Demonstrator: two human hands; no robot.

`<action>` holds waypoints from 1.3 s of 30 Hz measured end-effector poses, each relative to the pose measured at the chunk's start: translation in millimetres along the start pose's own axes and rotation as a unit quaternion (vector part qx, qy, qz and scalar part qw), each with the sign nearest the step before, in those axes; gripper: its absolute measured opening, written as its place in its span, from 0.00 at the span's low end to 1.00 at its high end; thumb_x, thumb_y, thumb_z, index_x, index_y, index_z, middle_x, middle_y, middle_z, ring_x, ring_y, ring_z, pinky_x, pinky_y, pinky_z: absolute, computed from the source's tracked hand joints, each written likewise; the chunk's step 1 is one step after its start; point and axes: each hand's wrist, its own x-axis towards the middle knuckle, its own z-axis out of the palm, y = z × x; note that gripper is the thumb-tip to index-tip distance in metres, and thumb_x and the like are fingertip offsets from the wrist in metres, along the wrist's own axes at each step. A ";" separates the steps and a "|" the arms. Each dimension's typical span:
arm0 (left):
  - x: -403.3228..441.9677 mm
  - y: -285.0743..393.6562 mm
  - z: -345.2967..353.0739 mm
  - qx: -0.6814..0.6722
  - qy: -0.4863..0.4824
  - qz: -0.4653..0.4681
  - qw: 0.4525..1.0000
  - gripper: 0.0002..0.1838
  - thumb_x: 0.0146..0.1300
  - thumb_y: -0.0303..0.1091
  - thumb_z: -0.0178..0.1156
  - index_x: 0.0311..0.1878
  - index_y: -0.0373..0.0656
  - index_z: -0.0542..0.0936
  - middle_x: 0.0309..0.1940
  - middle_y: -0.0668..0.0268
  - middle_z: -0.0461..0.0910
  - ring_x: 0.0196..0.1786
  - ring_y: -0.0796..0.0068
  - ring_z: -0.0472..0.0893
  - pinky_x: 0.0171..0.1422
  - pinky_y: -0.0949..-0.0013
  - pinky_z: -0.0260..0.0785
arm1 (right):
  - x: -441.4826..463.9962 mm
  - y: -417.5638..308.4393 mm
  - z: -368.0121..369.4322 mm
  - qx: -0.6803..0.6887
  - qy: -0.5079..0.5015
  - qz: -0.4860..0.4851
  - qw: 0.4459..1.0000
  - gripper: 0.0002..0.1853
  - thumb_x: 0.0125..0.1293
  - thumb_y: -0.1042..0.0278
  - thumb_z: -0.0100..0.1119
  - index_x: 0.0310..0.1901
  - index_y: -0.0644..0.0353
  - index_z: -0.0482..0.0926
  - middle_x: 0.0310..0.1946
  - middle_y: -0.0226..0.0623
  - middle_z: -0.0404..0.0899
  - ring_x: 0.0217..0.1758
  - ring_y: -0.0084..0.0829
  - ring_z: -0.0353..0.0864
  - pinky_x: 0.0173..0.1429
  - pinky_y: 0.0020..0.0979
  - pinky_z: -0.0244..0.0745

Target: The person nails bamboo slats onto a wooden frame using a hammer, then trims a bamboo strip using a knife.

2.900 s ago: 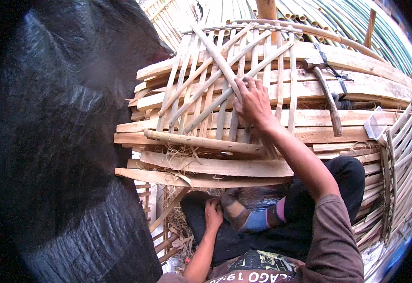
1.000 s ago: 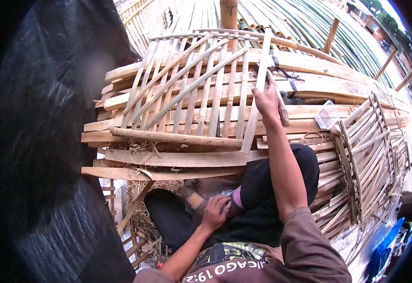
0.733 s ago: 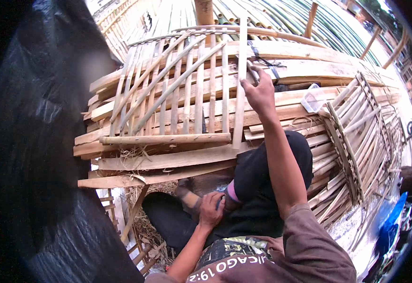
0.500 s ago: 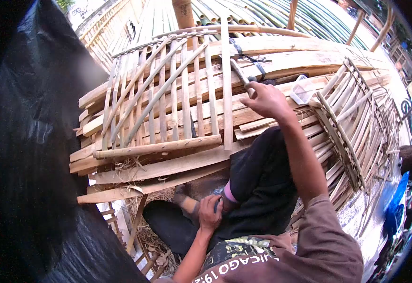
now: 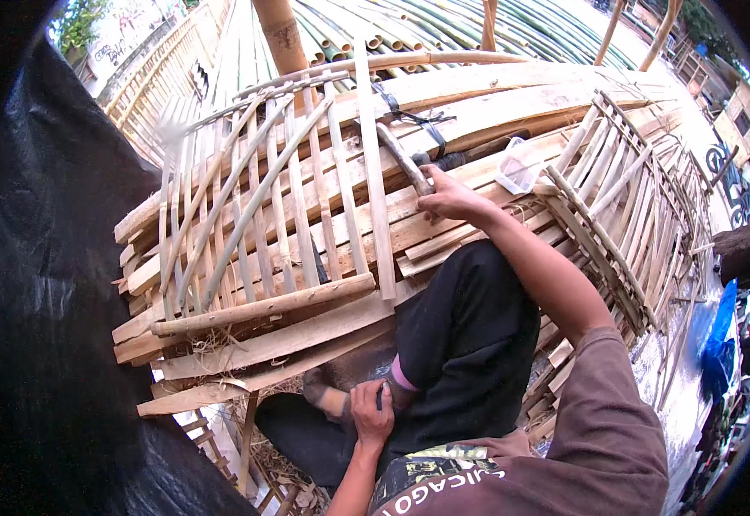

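My right hand (image 5: 454,196) is over the stacked planks, its fingers closed around one end of a narrow grey-brown bar-like tool (image 5: 401,155). The tool's exact kind is unclear. It points away and to the left, beside an upright pale slat (image 5: 373,172). Dark round-ended objects (image 5: 450,162) lie just beyond the hand. Low in my lap, my left hand (image 5: 370,414) is curled beside my foot (image 5: 330,400). A small dark thing (image 5: 382,396) shows between its fingers, mostly hidden.
A slatted bamboo frame (image 5: 263,311) leans on the wooden planks (image 5: 254,357) at left. At right are a clear plastic container (image 5: 519,168) and another slatted frame (image 5: 603,232). Bamboo poles (image 5: 443,26) lie behind. Black sheeting (image 5: 57,284) hangs at far left.
The view has shifted, so the planks and frames appear further left and somewhat lower. My right hand still grips the tool, now lower against the planks. My left hand stays by my foot.
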 end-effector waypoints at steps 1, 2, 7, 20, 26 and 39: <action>0.2 -0.2 0.5 0.004 -0.001 -0.001 1.000 0.07 0.66 0.31 0.57 0.41 0.39 0.79 0.37 0.54 0.79 0.41 0.52 0.77 0.48 0.55 0.67 | 2.3 -2.9 3.3 0.003 0.012 0.025 1.000 0.35 0.60 0.73 0.62 0.67 0.62 0.55 0.29 0.35 0.75 0.24 0.25 0.78 0.26 0.28 0.75; 1.0 0.2 0.5 0.004 -0.001 0.000 1.000 0.07 0.66 0.31 0.57 0.41 0.39 0.79 0.37 0.54 0.79 0.41 0.52 0.77 0.48 0.55 0.67 | 5.7 -6.1 5.8 0.006 0.024 0.050 0.998 0.32 0.61 0.72 0.61 0.65 0.62 0.57 0.27 0.34 0.74 0.22 0.24 0.76 0.24 0.28 0.73; 1.2 -1.9 -0.7 0.010 -0.016 -0.017 1.000 0.06 0.64 0.30 0.59 0.42 0.41 0.79 0.37 0.56 0.79 0.41 0.53 0.78 0.47 0.56 0.69 | 7.0 -28.0 6.5 0.029 0.064 0.105 0.992 0.20 0.58 0.72 0.59 0.51 0.65 0.66 0.27 0.35 0.71 0.23 0.26 0.74 0.24 0.32 0.71; 33.2 16.7 1.2 -0.040 0.030 -0.022 0.999 0.12 0.59 0.27 0.63 0.47 0.39 0.79 0.45 0.54 0.76 0.48 0.53 0.76 0.53 0.56 0.69 | -15.1 -1.7 -14.1 -0.175 0.272 0.036 0.946 0.20 0.63 0.66 0.61 0.53 0.64 0.69 0.41 0.54 0.79 0.46 0.44 0.81 0.50 0.43 0.73; 110.1 38.4 -4.3 -0.018 0.108 0.063 0.992 0.16 0.58 0.24 0.64 0.49 0.42 0.75 0.43 0.55 0.75 0.46 0.56 0.76 0.52 0.57 0.69 | -15.6 7.4 -18.1 -0.194 0.312 -0.020 0.930 0.20 0.62 0.65 0.60 0.53 0.64 0.69 0.36 0.59 0.82 0.44 0.55 0.83 0.50 0.47 0.74; 225.6 -10.0 -73.8 0.007 0.196 0.142 0.970 0.07 0.65 0.29 0.60 0.44 0.42 0.75 0.33 0.60 0.76 0.32 0.65 0.75 0.38 0.62 0.69 | -1.3 29.6 -27.7 -0.233 0.268 -0.017 0.935 0.18 0.64 0.67 0.55 0.53 0.63 0.65 0.35 0.53 0.81 0.38 0.48 0.83 0.42 0.45 0.76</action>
